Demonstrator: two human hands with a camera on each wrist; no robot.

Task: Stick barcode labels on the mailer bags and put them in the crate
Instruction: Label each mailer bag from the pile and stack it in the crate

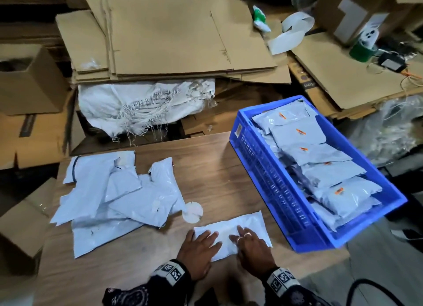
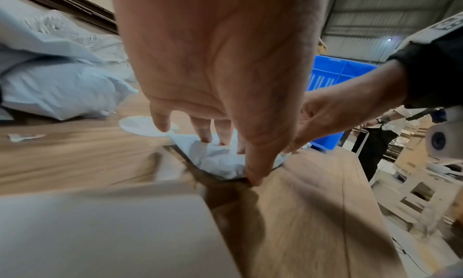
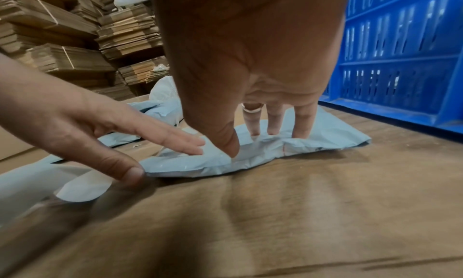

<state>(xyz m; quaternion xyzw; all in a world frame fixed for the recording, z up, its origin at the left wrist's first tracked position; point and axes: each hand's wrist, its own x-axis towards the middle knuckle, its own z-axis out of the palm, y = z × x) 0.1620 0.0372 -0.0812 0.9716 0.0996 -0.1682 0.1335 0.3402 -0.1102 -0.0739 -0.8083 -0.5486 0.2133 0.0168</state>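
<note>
A pale blue-grey mailer bag [image 1: 249, 223] [image 2: 220, 161] [image 3: 325, 141] lies flat on the wooden table [image 1: 206, 180] near its front edge. My left hand [image 1: 199, 246] [image 2: 225, 139] [image 3: 150, 143] presses its left half with straight fingers. My right hand [image 1: 247, 241] [image 3: 258, 135] [image 2: 300, 135] presses its middle with straight fingers, a ring on one of them. The blue crate [image 1: 274, 182] [image 2: 335, 74] [image 3: 400, 54] stands at the right, filled with several mailer bags that carry small orange labels [image 1: 301, 132]. A pile of unlabelled mailer bags [image 1: 119, 196] [image 2: 57, 88] lies at the left.
A round white disc of label backing [image 1: 192, 212] [image 2: 140, 124] lies between the pile and the bag. Flattened cardboard [image 1: 174, 35] and a frayed white sack [image 1: 142, 104] lie beyond the table. Cardboard boxes [image 1: 27, 81] stand at the left. A person stands far right in the left wrist view.
</note>
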